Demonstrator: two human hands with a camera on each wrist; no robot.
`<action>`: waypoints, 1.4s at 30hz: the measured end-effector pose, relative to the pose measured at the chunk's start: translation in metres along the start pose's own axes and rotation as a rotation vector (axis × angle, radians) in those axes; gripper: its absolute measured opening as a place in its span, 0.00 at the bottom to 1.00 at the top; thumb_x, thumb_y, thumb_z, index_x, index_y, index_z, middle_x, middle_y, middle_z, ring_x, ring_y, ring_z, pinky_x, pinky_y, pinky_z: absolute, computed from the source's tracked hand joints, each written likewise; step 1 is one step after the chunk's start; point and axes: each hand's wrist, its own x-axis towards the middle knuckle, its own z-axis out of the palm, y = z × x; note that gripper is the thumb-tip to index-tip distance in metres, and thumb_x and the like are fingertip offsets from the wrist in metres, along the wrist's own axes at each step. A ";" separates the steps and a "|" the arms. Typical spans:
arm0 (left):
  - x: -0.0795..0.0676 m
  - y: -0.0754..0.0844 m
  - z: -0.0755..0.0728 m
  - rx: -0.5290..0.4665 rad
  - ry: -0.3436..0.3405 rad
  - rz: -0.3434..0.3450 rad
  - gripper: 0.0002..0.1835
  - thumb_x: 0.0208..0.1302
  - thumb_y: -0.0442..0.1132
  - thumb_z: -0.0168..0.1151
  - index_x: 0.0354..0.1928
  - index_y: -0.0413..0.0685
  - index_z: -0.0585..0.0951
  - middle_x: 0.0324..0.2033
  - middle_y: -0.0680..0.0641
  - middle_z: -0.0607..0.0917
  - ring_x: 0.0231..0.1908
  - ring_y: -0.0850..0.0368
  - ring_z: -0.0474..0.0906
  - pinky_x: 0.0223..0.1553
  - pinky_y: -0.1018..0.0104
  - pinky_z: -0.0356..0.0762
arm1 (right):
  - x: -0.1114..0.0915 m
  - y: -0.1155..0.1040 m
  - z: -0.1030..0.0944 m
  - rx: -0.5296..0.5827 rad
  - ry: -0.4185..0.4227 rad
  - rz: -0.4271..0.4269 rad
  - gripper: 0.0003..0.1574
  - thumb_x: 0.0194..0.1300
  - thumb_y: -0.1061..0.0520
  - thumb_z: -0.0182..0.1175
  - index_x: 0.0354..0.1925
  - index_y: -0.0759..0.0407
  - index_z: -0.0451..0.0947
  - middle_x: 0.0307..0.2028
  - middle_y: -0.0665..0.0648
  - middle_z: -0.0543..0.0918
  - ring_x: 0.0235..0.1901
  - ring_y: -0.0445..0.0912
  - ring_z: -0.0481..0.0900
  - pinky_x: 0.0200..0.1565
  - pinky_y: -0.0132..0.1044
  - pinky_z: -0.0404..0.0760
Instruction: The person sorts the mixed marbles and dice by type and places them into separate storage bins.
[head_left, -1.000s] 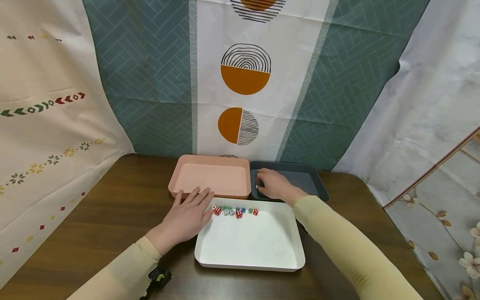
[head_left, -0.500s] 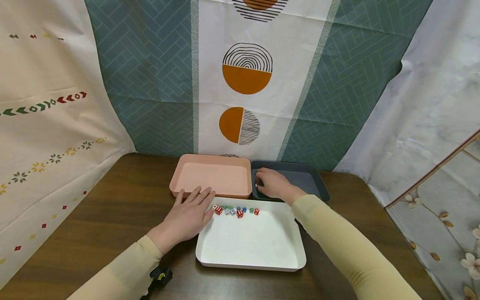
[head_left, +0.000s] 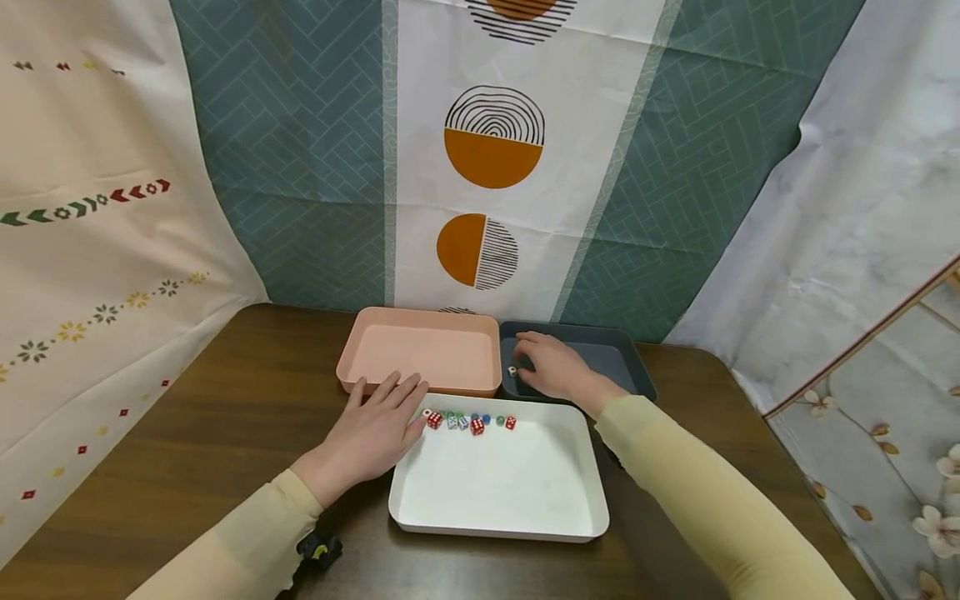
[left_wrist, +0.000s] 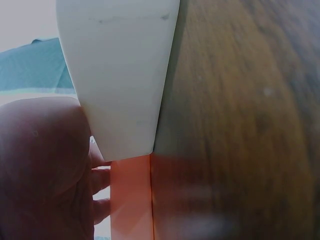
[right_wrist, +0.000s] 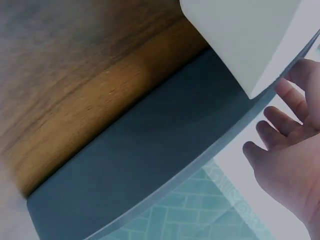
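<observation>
My right hand (head_left: 555,367) is over the dark blue tray (head_left: 600,357), fingers loosely bent and thumb apart from them. A small white die (head_left: 512,372) lies in that tray's left part, just left of the fingertips. In the right wrist view, the right hand (right_wrist: 295,150) has its fingers spread above the tray's rim. The left hand (head_left: 367,429) lies over the far left corner of the white tray (head_left: 502,492), fingers straight and reaching to the pink tray's front edge. Red dice (head_left: 477,427), pale dice (head_left: 453,423) and green and blue beads (head_left: 487,420) line the white tray's far side.
The pink tray (head_left: 427,346) stands behind the white one, left of the dark blue tray. All sit on a brown wooden table (head_left: 187,433). A patterned curtain (head_left: 487,167) hangs right behind the trays.
My right hand's fingers have loosened and drawn slightly right, away from the white die, which stays in the dark blue tray. The left hand keeps its place.
</observation>
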 end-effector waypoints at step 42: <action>-0.002 0.000 0.000 0.004 0.037 0.030 0.33 0.88 0.52 0.52 0.85 0.44 0.68 0.84 0.41 0.66 0.83 0.35 0.58 0.77 0.21 0.49 | -0.089 -0.045 -0.003 0.028 0.144 -0.158 0.13 0.69 0.57 0.79 0.50 0.57 0.92 0.75 0.61 0.78 0.77 0.58 0.73 0.79 0.54 0.66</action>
